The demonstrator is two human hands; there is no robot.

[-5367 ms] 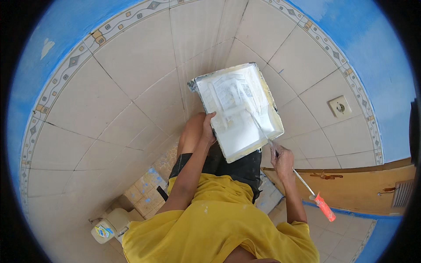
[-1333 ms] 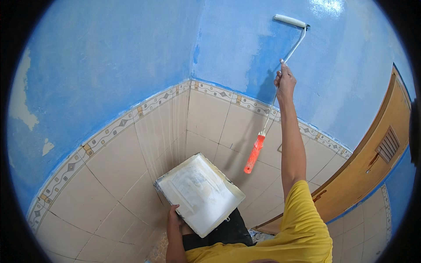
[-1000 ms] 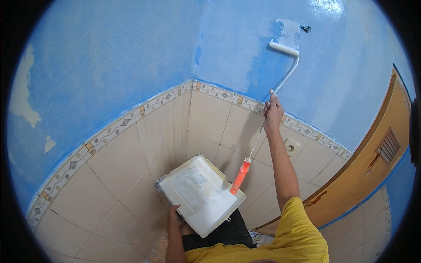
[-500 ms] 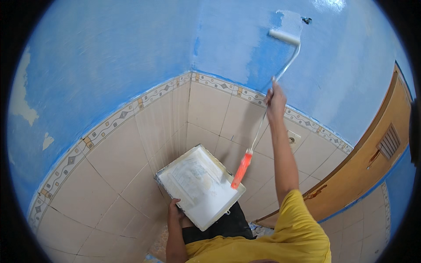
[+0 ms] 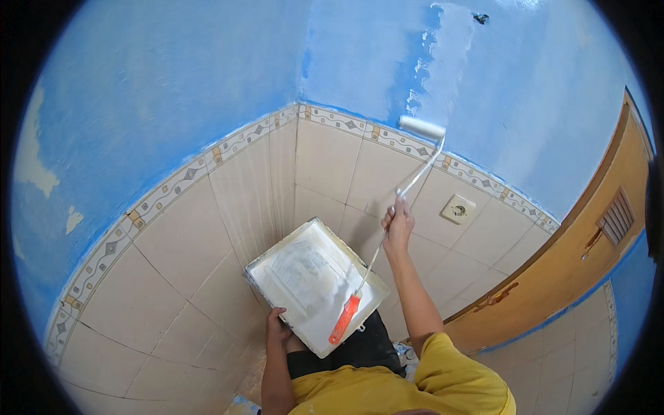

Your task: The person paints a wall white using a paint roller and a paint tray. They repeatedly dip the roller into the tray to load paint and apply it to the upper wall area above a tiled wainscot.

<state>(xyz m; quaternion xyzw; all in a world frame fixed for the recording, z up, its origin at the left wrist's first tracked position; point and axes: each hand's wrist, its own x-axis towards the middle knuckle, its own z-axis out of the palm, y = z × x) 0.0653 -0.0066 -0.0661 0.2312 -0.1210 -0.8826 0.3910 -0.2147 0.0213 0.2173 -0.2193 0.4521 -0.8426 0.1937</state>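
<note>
My right hand (image 5: 398, 223) grips the thin metal rod of a paint roller (image 5: 422, 127). The white roller head lies at the bottom of the blue wall, just over the patterned border tiles. Below my fist, the rod runs down to an orange handle (image 5: 344, 319), which hangs in front of the paint tray. With my left hand (image 5: 277, 330) I hold the lower left edge of that paint tray (image 5: 277, 251), thumb on the rim and the other fingers hidden beneath. White paint coats the tray's inside. A fresh pale stripe (image 5: 448, 59) runs down the blue wall above the roller.
A decorated tile border (image 5: 187, 175) separates the blue wall (image 5: 207, 62) from beige tiles (image 5: 328, 149). A wall socket (image 5: 458, 209) sits right of my right hand. Farther right stands a wooden door (image 5: 553, 270) with a vent. A small dark hole (image 5: 481, 19) shows high on the wall.
My right hand has come down and left with the roller, whose head went from high on the wall to the tile border. A longer pale stripe now shows. The tray has barely moved.
</note>
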